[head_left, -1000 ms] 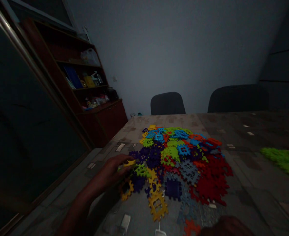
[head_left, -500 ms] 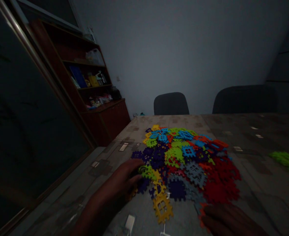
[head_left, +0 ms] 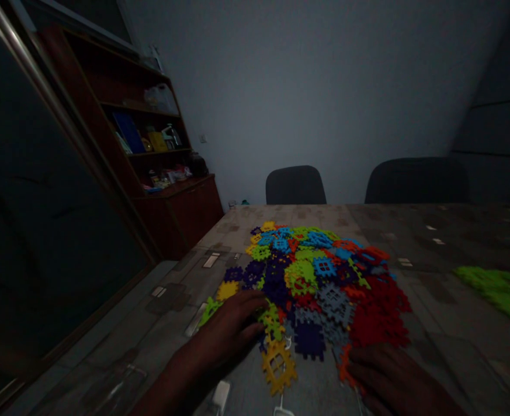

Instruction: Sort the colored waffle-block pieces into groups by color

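Note:
A heap of notched plastic interlocking tiles (head_left: pixel 300 274) in many colours spreads over the table. My left hand (head_left: pixel 240 320) is at its near left edge, thumb and fingers apart around a green tile (head_left: pixel 273 320). A green tile (head_left: pixel 209 310) and a yellow tile (head_left: pixel 228 290) lie left of that hand. Just right of its fingers is a yellow window tile (head_left: pixel 278 367), and beyond that a dark purple tile (head_left: pixel 310 340). At the lower right, my right hand (head_left: pixel 391 372) has its fingers together on an orange tile (head_left: pixel 345 365); its thumb is hidden.
Red tiles (head_left: pixel 379 315) lie beyond my right hand. A separate bright green pile (head_left: pixel 500 289) is at the right of the patterned table (head_left: pixel 220 242). Two dark chairs (head_left: pixel 296 185) stand behind, and a wooden shelf cabinet (head_left: pixel 177 211) is at the left.
My left hand has shifted right and nearer relative to the heap. Yellow and green tiles now show to its left. My right hand stays at the orange tile. The view has turned slightly.

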Action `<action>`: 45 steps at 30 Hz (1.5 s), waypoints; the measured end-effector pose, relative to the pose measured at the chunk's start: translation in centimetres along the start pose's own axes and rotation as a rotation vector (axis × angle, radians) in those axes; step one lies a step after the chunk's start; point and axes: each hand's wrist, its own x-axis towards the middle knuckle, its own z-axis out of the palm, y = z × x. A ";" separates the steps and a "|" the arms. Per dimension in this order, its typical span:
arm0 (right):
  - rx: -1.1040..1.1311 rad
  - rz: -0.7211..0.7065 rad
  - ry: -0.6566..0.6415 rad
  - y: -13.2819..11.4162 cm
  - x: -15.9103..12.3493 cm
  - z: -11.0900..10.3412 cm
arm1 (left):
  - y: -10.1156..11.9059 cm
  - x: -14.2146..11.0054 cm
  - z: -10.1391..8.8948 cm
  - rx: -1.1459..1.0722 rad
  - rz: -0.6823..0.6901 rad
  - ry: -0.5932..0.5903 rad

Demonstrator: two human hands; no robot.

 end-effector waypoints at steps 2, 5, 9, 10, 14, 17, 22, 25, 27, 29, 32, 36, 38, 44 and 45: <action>0.015 -0.004 0.053 0.3 -0.6 1.1 | 0.6 0.2 0.6 0.008 0.035 0.052; 0.043 0.012 0.055 0.6 -1.3 2.4 | 2.2 0.5 1.5 -0.024 0.099 0.089; 0.077 0.036 -0.031 0.3 -1.0 2.2 | 5.7 1.0 2.5 0.011 0.206 0.023; 0.094 0.049 -0.038 0.1 -0.8 1.9 | 6.5 1.3 2.7 0.044 0.221 0.000; 0.172 0.128 -0.039 -0.3 -0.4 0.5 | 8.4 2.7 4.1 0.191 0.219 -0.084; 0.210 0.180 -0.046 0.0 -0.4 -0.6 | 8.7 3.2 4.5 0.227 0.173 -0.099; 0.186 0.235 0.038 1.0 -0.7 -1.7 | 10.3 2.1 3.2 -0.116 0.048 -0.295; 0.168 0.274 0.048 1.6 -0.9 -1.9 | 11.6 1.6 2.9 -0.180 0.137 -0.485; 0.161 0.309 0.045 2.1 -1.1 -2.0 | 12.1 1.6 3.4 -0.122 0.225 -0.477; 0.159 0.331 0.030 2.5 -1.2 -2.2 | 11.9 1.6 3.9 -0.081 0.255 -0.365; 0.148 0.356 0.013 2.9 -1.2 -2.5 | 10.2 1.7 3.9 -0.087 0.255 -0.129; 0.164 0.353 0.013 2.5 -1.0 -2.4 | 6.3 2.7 2.5 -0.040 0.216 0.104; 0.195 0.326 -0.009 1.6 -0.8 -2.2 | 4.1 3.5 1.6 0.010 0.129 0.188; 0.148 0.124 -0.187 -2.0 0.2 -1.8 | -0.2 4.9 1.3 0.072 -0.086 0.267; 0.141 0.100 -0.228 -2.3 0.4 -1.5 | -0.2 4.9 1.5 0.078 -0.103 0.258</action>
